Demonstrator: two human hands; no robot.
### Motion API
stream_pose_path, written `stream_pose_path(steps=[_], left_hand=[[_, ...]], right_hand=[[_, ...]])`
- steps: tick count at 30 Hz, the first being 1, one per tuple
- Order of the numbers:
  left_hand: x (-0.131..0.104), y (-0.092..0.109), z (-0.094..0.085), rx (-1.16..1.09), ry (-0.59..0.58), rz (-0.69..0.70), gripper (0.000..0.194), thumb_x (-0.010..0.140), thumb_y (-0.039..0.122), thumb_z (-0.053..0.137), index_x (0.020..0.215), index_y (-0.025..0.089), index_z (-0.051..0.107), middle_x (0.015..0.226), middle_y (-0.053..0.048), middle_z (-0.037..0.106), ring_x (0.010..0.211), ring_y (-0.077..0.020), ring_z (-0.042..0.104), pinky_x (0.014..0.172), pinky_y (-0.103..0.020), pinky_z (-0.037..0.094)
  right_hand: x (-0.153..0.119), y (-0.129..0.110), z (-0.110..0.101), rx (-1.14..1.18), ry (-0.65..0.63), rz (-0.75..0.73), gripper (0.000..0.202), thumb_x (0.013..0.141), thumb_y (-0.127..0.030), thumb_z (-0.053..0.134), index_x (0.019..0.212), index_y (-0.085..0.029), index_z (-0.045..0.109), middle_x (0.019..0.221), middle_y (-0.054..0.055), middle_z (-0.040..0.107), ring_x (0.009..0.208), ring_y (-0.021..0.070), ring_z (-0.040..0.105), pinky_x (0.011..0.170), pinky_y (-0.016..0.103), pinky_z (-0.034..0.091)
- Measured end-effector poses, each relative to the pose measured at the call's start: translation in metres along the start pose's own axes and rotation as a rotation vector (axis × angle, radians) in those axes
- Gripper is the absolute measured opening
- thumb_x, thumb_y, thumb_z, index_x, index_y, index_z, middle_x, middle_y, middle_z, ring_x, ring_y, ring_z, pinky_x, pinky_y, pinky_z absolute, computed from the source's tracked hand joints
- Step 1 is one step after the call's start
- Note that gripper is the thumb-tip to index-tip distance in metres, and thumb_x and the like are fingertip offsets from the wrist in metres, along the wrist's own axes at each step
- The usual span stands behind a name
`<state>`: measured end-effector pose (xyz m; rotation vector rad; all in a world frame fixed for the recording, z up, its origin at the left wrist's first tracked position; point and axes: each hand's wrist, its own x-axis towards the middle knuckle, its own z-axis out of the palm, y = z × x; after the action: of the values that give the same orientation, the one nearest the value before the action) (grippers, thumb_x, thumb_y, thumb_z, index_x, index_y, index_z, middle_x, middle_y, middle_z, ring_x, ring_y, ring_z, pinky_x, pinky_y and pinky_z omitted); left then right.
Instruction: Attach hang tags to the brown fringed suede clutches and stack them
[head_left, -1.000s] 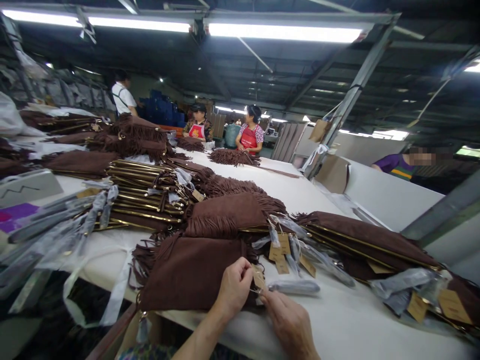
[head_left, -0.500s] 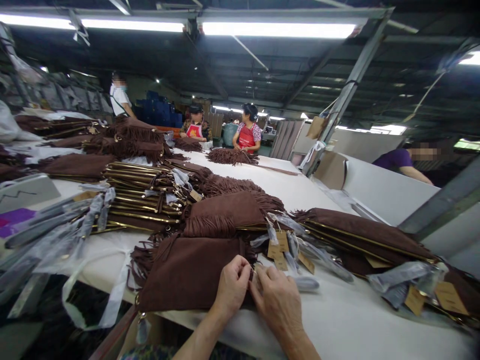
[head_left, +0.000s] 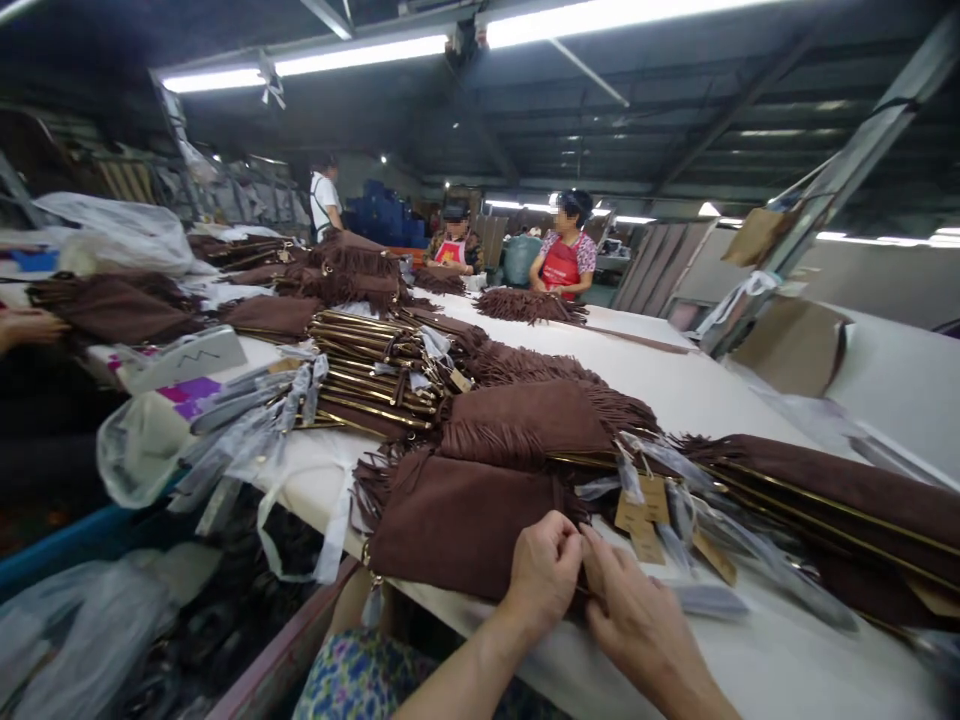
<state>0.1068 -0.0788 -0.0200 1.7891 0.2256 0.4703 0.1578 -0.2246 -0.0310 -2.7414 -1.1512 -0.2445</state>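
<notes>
A dark brown suede bag (head_left: 465, 520) with fringe on its left side lies flat at the table's front edge. At its right end my left hand (head_left: 546, 572) is closed in a pinch, thumb against bent forefinger. My right hand (head_left: 641, 610) meets it there, its fingers bent together. Whatever the fingertips hold is too small or hidden to name. Just behind, another fringed brown bag (head_left: 525, 415) lies on the pile. Cardboard tags (head_left: 643, 505) and plastic-wrapped straps lie right of the bags, near my right hand. A small wrapped zip pull (head_left: 373, 605) hangs over the table edge.
Stacked bags with gold zips (head_left: 375, 375) stand behind left; more bags (head_left: 817, 490) lie at right. Wrapped strips (head_left: 247, 420) overhang the table's left edge, above a bin (head_left: 247, 660). A co-worker's hand (head_left: 30, 328) is at far left. People stand across the white table (head_left: 652, 370).
My view has turned left, so the table and bags sit farther right. Both hands stay together at the bag's right end. A thin pale string between the fingers earlier no longer shows.
</notes>
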Motion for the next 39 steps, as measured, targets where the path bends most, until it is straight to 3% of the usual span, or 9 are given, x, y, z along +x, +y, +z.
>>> stream_pose_path(steps=[5,10,17,21,26,29,33,36,39], left_hand=[[0.003,0.001,-0.001,-0.025,0.001,0.006,0.016,0.083,0.023,0.046,0.070,0.020,0.054,0.064,0.003,0.054,0.063,-0.0140,0.052,0.062,-0.023,0.037],[0.008,-0.002,-0.001,-0.069,-0.003,0.028,0.016,0.084,0.025,0.045,0.070,0.020,0.051,0.065,0.003,0.053,0.064,-0.0138,0.052,0.062,-0.023,0.037],[0.007,-0.002,0.002,-0.108,0.046,-0.008,0.017,0.083,0.029,0.046,0.069,0.020,0.049,0.059,0.005,0.048,0.056,-0.0116,0.046,0.055,-0.022,0.035],[0.013,-0.001,0.001,-0.232,-0.018,-0.115,0.016,0.075,0.032,0.051,0.065,0.020,0.048,0.053,0.006,0.046,0.048,-0.0100,0.042,0.049,-0.021,0.032],[0.026,-0.003,-0.009,-0.348,-0.094,-0.268,0.014,0.066,0.034,0.050,0.062,0.020,0.050,0.043,0.006,0.046,0.040,-0.0092,0.040,0.043,-0.020,0.028],[0.027,-0.003,-0.013,-0.379,-0.130,-0.292,0.016,0.066,0.036,0.051,0.065,0.020,0.050,0.046,0.004,0.053,0.041,-0.0094,0.042,0.044,-0.020,0.031],[0.023,-0.004,-0.011,-0.357,-0.178,-0.225,0.019,0.070,0.036,0.055,0.075,0.018,0.055,0.059,0.000,0.063,0.052,-0.0114,0.051,0.052,-0.022,0.039],[0.018,-0.004,-0.013,-0.263,-0.237,-0.139,0.021,0.073,0.027,0.050,0.087,0.016,0.062,0.071,-0.001,0.067,0.064,-0.0142,0.057,0.060,-0.024,0.043],[0.014,-0.001,-0.018,-0.065,-0.347,0.054,0.030,0.070,0.015,0.047,0.088,0.017,0.071,0.088,-0.005,0.069,0.084,-0.0185,0.061,0.078,-0.029,0.046]], right_hand=[[0.001,-0.010,-0.014,0.125,0.027,-0.046,0.031,0.077,-0.013,0.047,0.104,-0.021,0.058,0.089,0.006,0.067,0.083,0.0228,0.064,0.072,0.032,0.046],[0.019,-0.018,-0.022,0.318,0.099,0.013,0.008,0.080,-0.024,0.054,0.086,-0.021,0.057,0.081,0.003,0.065,0.073,0.0203,0.061,0.064,0.029,0.044],[0.013,-0.010,-0.031,0.803,0.083,0.003,0.007,0.079,-0.018,0.051,0.078,-0.021,0.057,0.087,0.002,0.070,0.081,0.0185,0.064,0.076,0.030,0.049],[0.005,-0.003,-0.030,0.796,0.131,-0.107,0.014,0.085,-0.018,0.049,0.072,-0.022,0.051,0.088,0.003,0.071,0.075,0.0162,0.065,0.071,0.028,0.052],[-0.002,0.003,-0.019,0.558,0.311,-0.310,0.018,0.092,-0.016,0.046,0.084,-0.022,0.061,0.106,0.007,0.072,0.097,0.0197,0.067,0.101,0.043,0.048],[-0.008,0.002,-0.016,0.691,0.457,-0.112,0.013,0.092,-0.024,0.054,0.084,-0.023,0.064,0.114,0.009,0.069,0.100,0.0217,0.066,0.085,0.036,0.056],[-0.016,0.000,-0.021,1.328,0.530,0.332,0.025,0.088,-0.045,0.062,0.083,-0.022,0.057,0.071,0.001,0.067,0.048,0.0110,0.054,0.041,0.020,0.043],[-0.022,0.006,-0.032,1.738,0.488,0.517,0.036,0.077,-0.052,0.073,0.088,-0.022,0.056,0.081,0.003,0.070,0.059,0.0141,0.063,0.042,0.019,0.044],[-0.032,0.025,-0.046,1.871,0.565,0.564,0.040,0.068,-0.049,0.082,0.083,-0.024,0.055,0.074,-0.001,0.066,0.061,0.0130,0.062,0.047,0.020,0.048]])
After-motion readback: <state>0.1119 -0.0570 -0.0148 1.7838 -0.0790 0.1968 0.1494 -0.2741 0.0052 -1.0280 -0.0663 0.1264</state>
